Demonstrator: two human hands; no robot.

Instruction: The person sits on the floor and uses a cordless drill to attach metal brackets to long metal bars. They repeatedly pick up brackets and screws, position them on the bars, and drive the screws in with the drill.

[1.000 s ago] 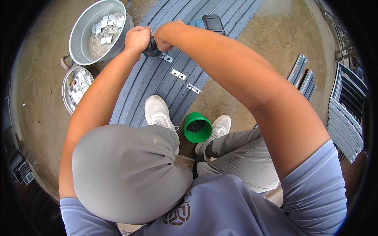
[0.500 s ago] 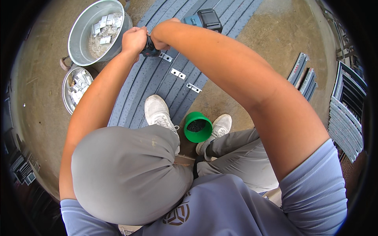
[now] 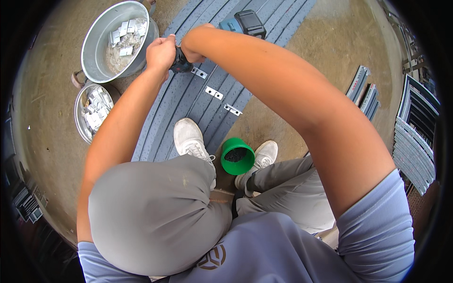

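Head view: your left hand [image 3: 161,54] curls beside the nose of the cordless driver [image 3: 250,24], though whether its fingers clamp anything cannot be told; your right hand [image 3: 192,53] appears wrapped around the driver, fingers largely hidden; that tool sits over the ribbed metal panels [image 3: 174,101], nose just beside the nearest two-hole bracket [image 3: 199,72]; droplets on the metal could let a slanted push skid toward your left hand; a shifting foot might tip the green cup [image 3: 243,168] between your shoes [image 3: 188,137]
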